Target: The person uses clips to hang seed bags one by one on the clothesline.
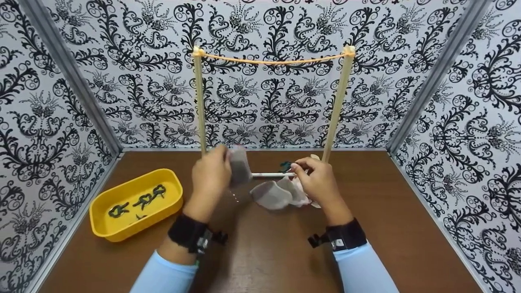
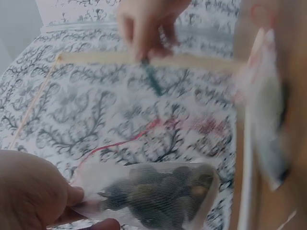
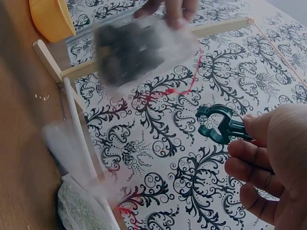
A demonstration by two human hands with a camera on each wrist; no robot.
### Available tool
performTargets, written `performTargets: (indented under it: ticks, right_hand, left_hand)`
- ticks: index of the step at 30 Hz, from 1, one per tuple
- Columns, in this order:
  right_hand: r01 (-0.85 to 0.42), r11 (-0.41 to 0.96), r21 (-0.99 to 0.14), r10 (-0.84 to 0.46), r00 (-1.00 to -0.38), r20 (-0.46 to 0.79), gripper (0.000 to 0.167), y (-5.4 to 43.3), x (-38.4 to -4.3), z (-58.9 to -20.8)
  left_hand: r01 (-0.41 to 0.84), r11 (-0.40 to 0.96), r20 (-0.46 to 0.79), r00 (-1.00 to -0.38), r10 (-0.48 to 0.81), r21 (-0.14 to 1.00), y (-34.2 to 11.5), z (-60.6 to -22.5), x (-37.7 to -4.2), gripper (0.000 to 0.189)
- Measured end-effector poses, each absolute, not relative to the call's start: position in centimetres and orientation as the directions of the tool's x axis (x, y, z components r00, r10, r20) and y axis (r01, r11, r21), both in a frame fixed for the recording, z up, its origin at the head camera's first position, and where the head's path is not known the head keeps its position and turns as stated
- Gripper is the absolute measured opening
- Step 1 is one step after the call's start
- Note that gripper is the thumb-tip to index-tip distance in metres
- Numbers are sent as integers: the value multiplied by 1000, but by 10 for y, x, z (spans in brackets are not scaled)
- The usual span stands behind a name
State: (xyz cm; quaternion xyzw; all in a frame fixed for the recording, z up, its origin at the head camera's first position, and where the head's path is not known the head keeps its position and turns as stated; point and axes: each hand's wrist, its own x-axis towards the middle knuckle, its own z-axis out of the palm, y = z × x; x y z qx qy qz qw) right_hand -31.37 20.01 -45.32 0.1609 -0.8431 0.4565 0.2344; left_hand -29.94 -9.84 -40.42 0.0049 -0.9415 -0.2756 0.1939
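My left hand (image 1: pixel 211 173) grips the gathered neck of a white mesh drawstring pouch (image 2: pixel 163 191) with dark lumps inside. Its red drawstring trails loose in the left wrist view. Between thumb and fingers, my right hand (image 1: pixel 319 181) pinches a dark green plastic clip (image 3: pixel 223 124) by its handles, the toothed jaws facing away from the palm. More mesh pouches (image 1: pixel 272 195) lie on the table below the right hand, partly hidden by it. Above both hands an orange cord (image 1: pixel 272 63) stretches between two wooden posts, with nothing hanging from it.
On the left stands a yellow tray (image 1: pixel 99 235) with several green clips (image 1: pixel 158 190) in it. A white rod (image 1: pixel 268 175) joins the posts low down, near the hands. The left post (image 1: pixel 199 101) and right post (image 1: pixel 338 106) rise before a patterned wall.
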Motion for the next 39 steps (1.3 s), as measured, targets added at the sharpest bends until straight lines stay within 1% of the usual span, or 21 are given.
performTargets:
  ticks: [6,9,12,15,20,24,27,31,34,39]
  right_hand:
    - [-508,502,-700,-34,-820,571,10,195,-315,-442]
    - [-549,468,-692,-73,-805,589,12,188,-322,-422]
    - [-599,456,-658,-128,-776,618,16,177,-333,-389]
    - [-640,475,-604,-170,-740,651,20,165,-344,-346]
    - [-690,484,-538,-185,-682,708,25,137,-361,-272]
    - [-698,543,-467,-179,-639,748,25,109,-375,-223]
    - [-655,635,-409,-191,-647,738,28,90,-384,-198]
    - [-577,730,-366,-208,-699,685,32,68,-395,-180]
    - [-539,754,-375,-210,-739,640,30,56,-401,-175]
    - [-541,755,-372,-243,-756,607,28,43,-408,-180]
  left_hand:
    - [150,794,435,-887,-155,589,-122,-356,-323,20]
    - [186,783,490,-856,-167,593,-131,-331,-337,22]
    - [208,777,517,-839,-171,594,-136,-306,-349,23]
    - [218,769,519,-838,-169,601,-135,-284,-357,23]
    - [237,760,521,-840,-152,605,-129,-253,-363,23]
    - [252,765,559,-812,-166,593,-126,-236,-364,25]
    - [256,779,588,-790,-172,572,-125,-229,-366,24]
    - [249,784,589,-788,-177,568,-124,-229,-372,21]
    - [238,795,589,-789,-177,558,-124,-231,-375,20]
    - [261,804,615,-773,-157,534,-126,-233,-379,18]
